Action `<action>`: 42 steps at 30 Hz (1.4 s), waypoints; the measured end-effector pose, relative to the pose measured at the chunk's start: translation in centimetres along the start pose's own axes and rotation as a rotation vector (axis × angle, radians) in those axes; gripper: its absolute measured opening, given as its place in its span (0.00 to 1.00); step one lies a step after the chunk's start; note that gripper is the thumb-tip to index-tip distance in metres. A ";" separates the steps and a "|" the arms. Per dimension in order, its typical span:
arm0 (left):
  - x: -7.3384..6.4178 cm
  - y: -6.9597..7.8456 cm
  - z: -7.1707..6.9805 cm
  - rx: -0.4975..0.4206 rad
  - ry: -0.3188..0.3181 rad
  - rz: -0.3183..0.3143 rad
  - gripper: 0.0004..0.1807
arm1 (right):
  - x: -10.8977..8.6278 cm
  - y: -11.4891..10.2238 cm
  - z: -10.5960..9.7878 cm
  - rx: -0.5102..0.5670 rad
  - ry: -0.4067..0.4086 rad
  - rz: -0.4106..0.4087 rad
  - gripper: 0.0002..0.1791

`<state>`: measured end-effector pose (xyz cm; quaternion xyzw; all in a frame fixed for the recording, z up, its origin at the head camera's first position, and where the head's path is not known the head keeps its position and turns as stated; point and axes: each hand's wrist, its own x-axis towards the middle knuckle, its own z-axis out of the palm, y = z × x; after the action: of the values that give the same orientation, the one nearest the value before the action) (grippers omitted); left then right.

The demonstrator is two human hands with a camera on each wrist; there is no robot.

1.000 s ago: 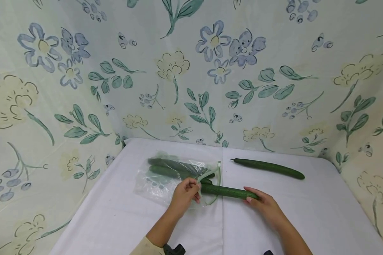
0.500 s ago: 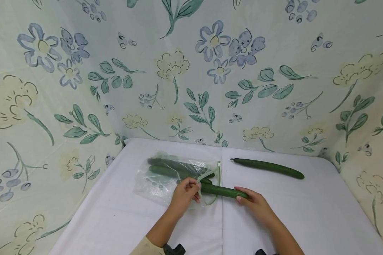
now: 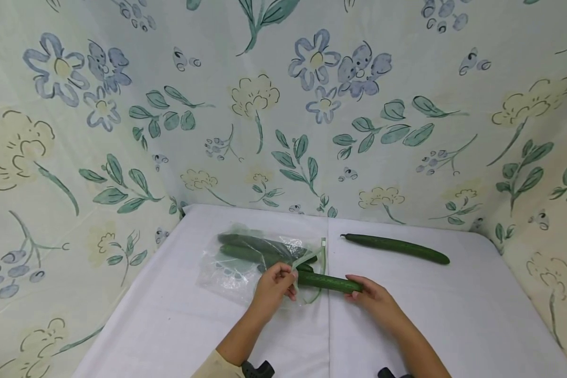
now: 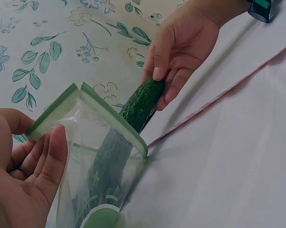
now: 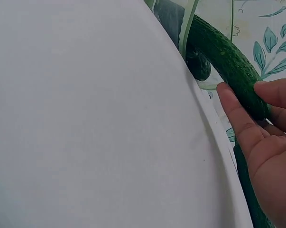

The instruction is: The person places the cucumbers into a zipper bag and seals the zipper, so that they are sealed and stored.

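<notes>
A clear zip bag (image 3: 224, 277) with green edging lies left of centre, and several dark green cucumbers (image 3: 252, 253) show through it. My left hand (image 3: 271, 290) pinches the green rim of the bag's mouth between thumb and fingers. Partly inside that mouth is another cucumber (image 3: 328, 282); my right hand (image 3: 375, 299) grips its outer end. In the left wrist view the bag's green zip edge (image 4: 115, 118) stands spread apart around the cucumber (image 4: 139, 104). Thumb and fingers of the right hand (image 5: 275, 147) lie on either side of the cucumber's tip in the right wrist view.
One loose cucumber (image 3: 397, 249) rests on the white tablecloth (image 3: 453, 315) at the back right. Floral curtains (image 3: 264, 168) rise behind the table and along both sides. A fold or seam (image 3: 329, 336) runs down the cloth's middle.
My right hand has moved left, pushing the cucumber farther into the bag, so less of it shows outside. The left hand keeps its place on the rim.
</notes>
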<state>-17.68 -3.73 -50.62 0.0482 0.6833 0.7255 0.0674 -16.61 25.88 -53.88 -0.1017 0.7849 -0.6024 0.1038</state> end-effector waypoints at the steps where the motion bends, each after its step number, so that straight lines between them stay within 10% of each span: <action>1: 0.0 0.0 0.0 -0.002 -0.001 0.002 0.12 | -0.1 0.1 -0.2 0.011 -0.012 -0.010 0.29; 42: 0.2 -0.4 0.1 -0.024 -0.028 0.017 0.13 | 2.6 -1.4 3.5 -0.151 0.021 -0.040 0.23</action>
<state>-17.87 -3.58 -51.05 0.0633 0.6732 0.7333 0.0710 -18.09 21.53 -53.49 -0.1185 0.8269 -0.5446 0.0754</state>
